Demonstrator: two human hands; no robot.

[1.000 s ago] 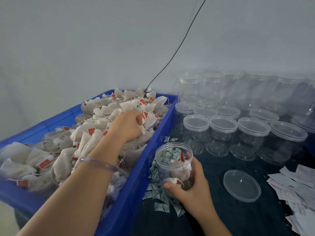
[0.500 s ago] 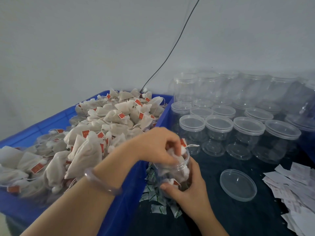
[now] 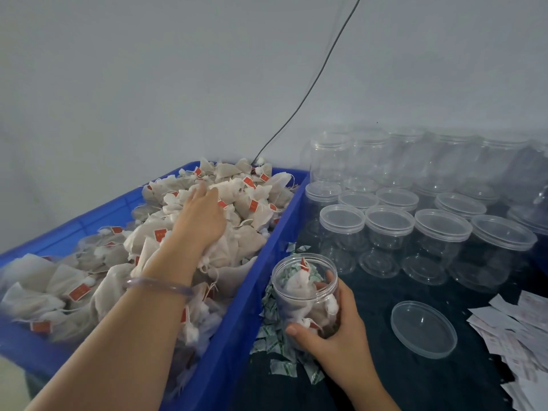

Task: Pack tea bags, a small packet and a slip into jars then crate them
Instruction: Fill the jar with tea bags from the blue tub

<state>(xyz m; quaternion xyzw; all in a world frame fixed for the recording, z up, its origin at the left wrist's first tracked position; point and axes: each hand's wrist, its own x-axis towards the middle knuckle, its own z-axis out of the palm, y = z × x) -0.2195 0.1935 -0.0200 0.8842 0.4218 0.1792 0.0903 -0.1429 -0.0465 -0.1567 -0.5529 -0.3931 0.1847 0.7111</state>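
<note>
- A blue crate point(image 3: 237, 336) fills the left side, running from the near left edge to the far wall.
- The crate is heaped with white tea bags point(image 3: 89, 277), many carrying small red tags on strings.
- The left hand point(image 3: 198, 221) reaches across the heap toward the far end of the crate. It lies palm down on the bags with its fingers stretched out and spread, gripping nothing. A clear bangle point(image 3: 160, 286) circles that wrist.
- A thin black cable point(image 3: 311, 87) runs down the pale wall and ends behind the far edge of the crate.
- Small green-and-white packets point(image 3: 275, 345) lie scattered on the dark bench point(image 3: 415, 381), just beside the crate's right wall and partly behind the held jar.
- 1 clear jar point(image 3: 302, 292) with no lid stands upright close to the crate, near the viewer. It is partly filled with tea bags, and 1 red tag shows at its mouth.
- The right hand point(image 3: 335, 330) grips this jar, thumb across the near side and fingers curled round the right side.
- 1 loose clear lid point(image 3: 424, 333) lies flat on the bench to the right of the held jar, apart from it.
- Rows of empty jars with lids on point(image 3: 388, 229) crowd the far right of the bench, back to the wall.
- White paper slips point(image 3: 522, 330) lie in a loose pile at the near right edge.
</note>
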